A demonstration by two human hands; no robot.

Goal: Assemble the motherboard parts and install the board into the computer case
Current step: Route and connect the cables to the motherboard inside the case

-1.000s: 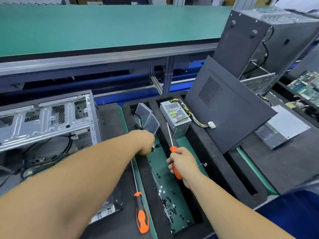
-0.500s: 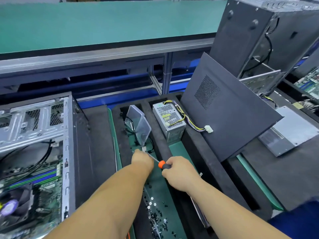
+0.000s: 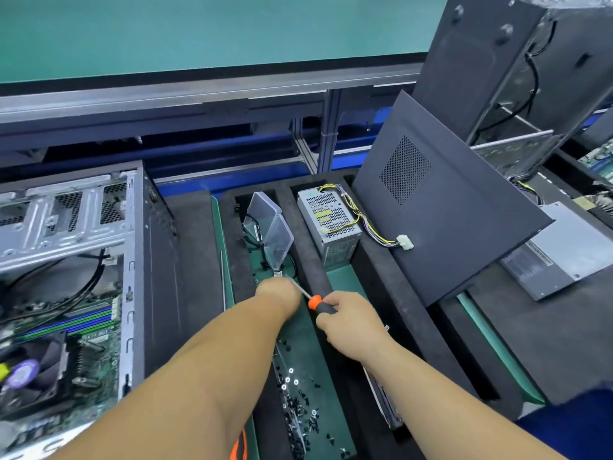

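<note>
At centre frame the right hand [image 3: 351, 323] grips the orange-and-black handle of a screwdriver [image 3: 315, 303], its shaft slanting up-left toward the left hand [image 3: 279, 295]; half a second ago the pose was nearly the same, while a second ago the right hand held the tool upright and further right in the tray; the left hand is curled over the shaft tip, knuckles up, and whether it pinches a screw or the tip cannot be told; loose screws [image 3: 300, 403] lie on the green floor of the foam tray [image 3: 308, 260] below the hands, in the lower centre; the computer case [image 3: 132, 247] with the motherboard [image 3: 66, 333] inside fills the left of the frame, showing more board than a second ago; the power supply [image 3: 328, 224] stands in the upper centre compartment, beside the clear plastic box [image 3: 270, 227]; the dark side panel [image 3: 444, 207] leans at the right.
</note>
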